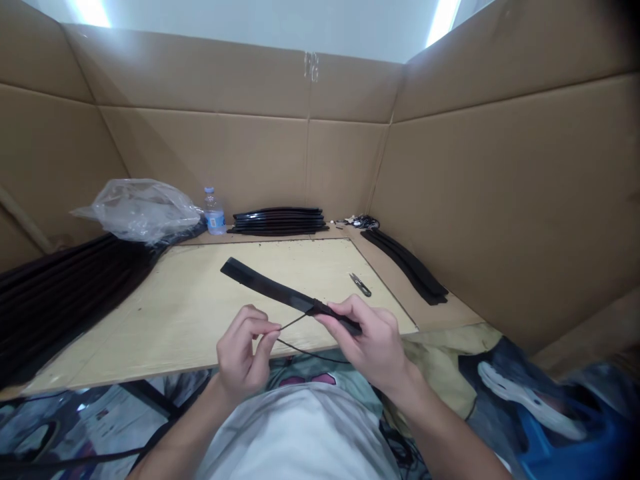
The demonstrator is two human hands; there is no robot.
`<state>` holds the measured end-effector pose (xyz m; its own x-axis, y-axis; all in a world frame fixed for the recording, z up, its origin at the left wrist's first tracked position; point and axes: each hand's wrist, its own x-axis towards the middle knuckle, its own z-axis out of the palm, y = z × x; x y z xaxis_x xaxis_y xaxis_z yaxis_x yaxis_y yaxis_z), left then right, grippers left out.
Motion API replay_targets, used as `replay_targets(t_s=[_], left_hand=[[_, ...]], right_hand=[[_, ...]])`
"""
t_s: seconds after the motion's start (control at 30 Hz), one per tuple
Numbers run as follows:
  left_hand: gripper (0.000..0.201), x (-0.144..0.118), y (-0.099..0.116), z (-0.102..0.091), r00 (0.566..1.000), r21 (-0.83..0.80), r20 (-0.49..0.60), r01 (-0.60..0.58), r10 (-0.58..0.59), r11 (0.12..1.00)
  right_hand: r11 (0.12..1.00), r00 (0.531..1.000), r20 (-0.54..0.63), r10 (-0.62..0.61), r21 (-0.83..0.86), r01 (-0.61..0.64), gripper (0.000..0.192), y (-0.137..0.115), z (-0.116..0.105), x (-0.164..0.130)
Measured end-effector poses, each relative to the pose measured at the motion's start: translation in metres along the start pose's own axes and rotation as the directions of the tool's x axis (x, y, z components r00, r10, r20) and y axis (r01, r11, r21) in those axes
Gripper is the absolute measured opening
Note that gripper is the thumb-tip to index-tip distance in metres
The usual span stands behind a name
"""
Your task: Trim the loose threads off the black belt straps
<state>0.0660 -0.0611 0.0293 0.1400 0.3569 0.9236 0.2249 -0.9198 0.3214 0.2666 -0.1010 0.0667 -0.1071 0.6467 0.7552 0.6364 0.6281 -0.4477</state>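
Pale shirt cloth [305, 433] fills the nearest part of the view, below both forearms. Just beyond it, the left hand [247, 350] pinches a thin black cord [294, 322] between thumb and fingertip — a narrow grip. Its right partner, the right hand [367, 337], closes thumb and fingers on the near end of a curved black strip [270, 287], which slants away to the left over the desk [185, 320].

The cord meets the strip just beside the right fingertips, and a loose length trails under the hands. That slack could snag on the desk's front edge; a sharp tug might pull the cord out of so small a pinch, or twist the strip, since its far end seems held by nothing.

Beyond lie thread snips [361, 285], well apart from either hand. Farther off, more black strips rest at right [407, 267], with a dark pile at left [75, 293] partly under a clear plastic bag [143, 210]. A labelled bottle [215, 217] stands beside a neat stack [280, 221] — cardboard walls [200, 150] rise behind.
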Motion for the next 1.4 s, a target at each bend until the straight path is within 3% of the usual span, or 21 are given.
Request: replay_targets(t_s=[0.1, 0.2, 0.37, 0.47, 0.53, 0.6, 0.67, 0.73, 0.8, 0.9, 1.0, 1.13, 1.4], left_hand=[[0.012, -0.001, -0.004, 0.002, 0.993, -0.039, 0.043, 0.113, -0.112, 0.993], [0.005, 0.001, -0.005, 0.005, 0.949, -0.133, 0.195, 0.275, -0.247, 0.952], [0.017, 0.007, 0.003, 0.009, 0.766, -0.23, 0.523, 0.548, -0.373, 0.804], [0.02, 0.01, 0.008, 0.009, 0.622, -0.299, 0.649, 0.738, -0.438, 0.605], [0.021, 0.01, 0.009, 0.009, 0.532, -0.338, 0.737, 0.824, -0.417, 0.455], [0.02, 0.009, 0.008, 0.008, 0.472, -0.35, 0.801, 0.868, -0.368, 0.352], [0.02, 0.008, 0.007, 0.009, 0.442, -0.365, 0.83, 0.891, -0.339, 0.269], [0.021, 0.007, 0.007, 0.01, 0.454, -0.403, 0.818, 0.891, -0.353, 0.212], [0.024, 0.008, 0.008, 0.011, 0.495, -0.451, 0.769, 0.869, -0.405, 0.205], [0.03, 0.009, 0.008, 0.013, 0.57, -0.507, 0.672, 0.82, -0.473, 0.267], [0.025, 0.009, 0.006, 0.011, 0.61, -0.526, 0.602, 0.789, -0.515, 0.319], [0.015, 0.006, 0.001, 0.01, 0.615, -0.519, 0.573, 0.784, -0.542, 0.34], [0.018, 0.006, 0.001, 0.011, 0.599, -0.525, 0.589, 0.794, -0.543, 0.306]], right_hand=[[0.993, 0.997, 0.0, 0.078, 0.091, -0.077, 0.011, -0.003, -0.003, 0.001], [0.974, 0.989, -0.011, 0.149, 0.174, -0.144, 0.012, -0.004, -0.003, 0.002], [0.881, 0.95, 0.079, 0.302, 0.358, -0.31, 0.016, -0.003, 0.003, 0.0], [0.771, 0.906, 0.177, 0.385, 0.478, -0.421, 0.02, -0.003, 0.007, 0.0], [0.701, 0.881, 0.241, 0.408, 0.535, -0.471, 0.022, -0.004, 0.01, 0.0], [0.654, 0.865, 0.291, 0.409, 0.568, -0.5, 0.024, -0.007, 0.013, 0.001], [0.631, 0.856, 0.314, 0.411, 0.58, -0.515, 0.025, -0.009, 0.016, 0.001], [0.621, 0.85, 0.323, 0.417, 0.582, -0.525, 0.025, -0.01, 0.019, 0.001], [0.617, 0.844, 0.333, 0.42, 0.577, -0.535, 0.025, -0.009, 0.022, 0.0], [0.62, 0.834, 0.35, 0.427, 0.558, -0.552, 0.026, -0.008, 0.024, -0.001], [0.612, 0.819, 0.371, 0.438, 0.545, -0.573, 0.026, -0.008, 0.025, -0.002], [0.589, 0.81, 0.396, 0.433, 0.555, -0.587, 0.027, -0.011, 0.025, -0.003], [0.588, 0.807, 0.428, 0.407, 0.554, -0.59, 0.028, -0.014, 0.024, -0.002]])
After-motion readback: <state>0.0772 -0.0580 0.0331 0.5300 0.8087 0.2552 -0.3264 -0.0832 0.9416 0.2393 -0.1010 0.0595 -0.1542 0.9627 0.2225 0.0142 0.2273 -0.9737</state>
